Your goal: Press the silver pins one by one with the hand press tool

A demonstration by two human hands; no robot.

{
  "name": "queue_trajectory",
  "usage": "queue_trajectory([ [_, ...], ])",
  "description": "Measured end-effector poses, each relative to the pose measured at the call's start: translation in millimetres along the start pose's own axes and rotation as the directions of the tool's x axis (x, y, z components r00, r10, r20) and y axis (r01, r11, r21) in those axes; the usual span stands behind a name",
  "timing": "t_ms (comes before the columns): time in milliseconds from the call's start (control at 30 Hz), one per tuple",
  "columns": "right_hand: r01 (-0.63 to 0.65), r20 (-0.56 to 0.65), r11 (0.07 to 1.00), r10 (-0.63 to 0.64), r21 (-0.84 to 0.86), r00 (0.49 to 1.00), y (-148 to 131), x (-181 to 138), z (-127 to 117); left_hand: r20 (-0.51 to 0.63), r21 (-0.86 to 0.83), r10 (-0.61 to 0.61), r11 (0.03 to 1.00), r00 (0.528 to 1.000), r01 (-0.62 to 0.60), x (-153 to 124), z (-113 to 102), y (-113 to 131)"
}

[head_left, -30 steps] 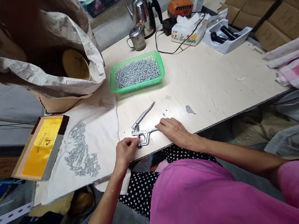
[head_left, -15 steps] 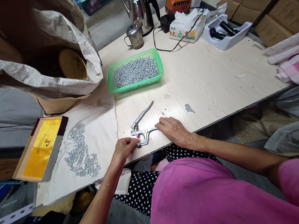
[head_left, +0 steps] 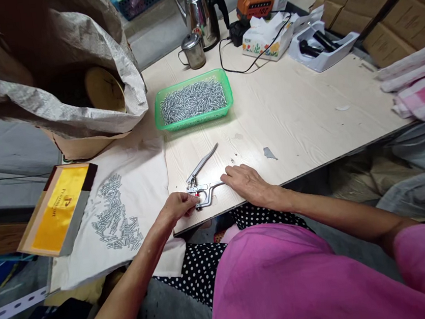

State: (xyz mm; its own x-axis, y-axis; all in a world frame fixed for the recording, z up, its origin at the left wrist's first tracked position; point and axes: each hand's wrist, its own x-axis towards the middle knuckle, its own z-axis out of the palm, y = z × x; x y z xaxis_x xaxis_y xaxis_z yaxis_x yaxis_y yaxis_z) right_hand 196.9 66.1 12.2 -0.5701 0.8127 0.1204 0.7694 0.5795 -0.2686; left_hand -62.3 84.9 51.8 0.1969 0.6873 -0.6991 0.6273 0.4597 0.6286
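Metal snap pliers (head_left: 201, 175) lie on the pale table (head_left: 299, 113) near its front edge, handles spread apart. My left hand (head_left: 178, 206) is pinched at the pliers' jaw, fingers closed on something too small to name. My right hand (head_left: 246, 184) rests flat on the lower handle, fingers stretched out. A heap of small silver metal pieces (head_left: 116, 219) lies on a white cloth (head_left: 142, 188) to the left. A green basket (head_left: 192, 101) full of the same pieces stands further back.
A large grey sack (head_left: 60, 69) with a roll inside stands at the left. A yellow box (head_left: 57, 209) lies beside the cloth. A kettle (head_left: 202, 12), metal cup (head_left: 193, 52), tissue box (head_left: 264, 38) and tape dispenser (head_left: 318, 45) line the back. Folded towels (head_left: 419, 84) are at the right.
My left hand has shifted slightly closer onto the pliers' jaw. The right hand and pliers stay where they were.
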Motion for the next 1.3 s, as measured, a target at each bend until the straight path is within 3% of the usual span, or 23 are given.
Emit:
queue_trajectory([
  [200, 0.104, 0.024, 0.983, -0.109, 0.152, 0.994, 23, 8, -12, -0.006, 0.008, -0.013, 1.0, 1.0, 0.013, -1, 1, -3],
  [433, 0.187, 0.176, 0.974, -0.208, 0.128, 0.962, 51, 47, -18, -0.048, -0.005, -0.043, 0.999, 0.998, 0.043, -4, 3, -3],
  [867, 0.206, 0.318, 0.979, -0.195, 0.001, 0.928, 38, 72, -39, -0.075, -0.01, -0.061, 0.998, 0.995, 0.061, -8, 7, -1],
  [967, 0.181, 0.31, 0.983, -0.171, -0.004, 0.935, 34, 66, -40, -0.164, 0.084, -0.072, 0.993, 0.984, 0.087, -14, 11, -1],
  [1033, 0.19, 0.285, 0.982, -0.181, -0.003, 0.941, 33, 61, -38, -0.343, 0.271, 0.029, 0.96, 0.939, 0.069, -19, 17, 0],
  [1100, 0.212, 0.26, 0.977, -0.206, 0.004, 0.944, 31, 57, -35, -0.47, 0.502, 0.27, 0.865, 0.84, 0.003, -21, 25, 2],
  [1200, 0.221, 0.249, 0.975, -0.213, -0.006, 0.945, 29, 53, -32, -0.359, 0.742, 0.589, 0.65, 0.724, -0.161, -11, 35, 9],
  [1300, 0.217, 0.255, 0.976, -0.209, -0.003, 0.944, 29, 51, -34, -0.151, 0.822, 0.686, 0.487, 0.712, -0.295, 8, 38, 19],
])
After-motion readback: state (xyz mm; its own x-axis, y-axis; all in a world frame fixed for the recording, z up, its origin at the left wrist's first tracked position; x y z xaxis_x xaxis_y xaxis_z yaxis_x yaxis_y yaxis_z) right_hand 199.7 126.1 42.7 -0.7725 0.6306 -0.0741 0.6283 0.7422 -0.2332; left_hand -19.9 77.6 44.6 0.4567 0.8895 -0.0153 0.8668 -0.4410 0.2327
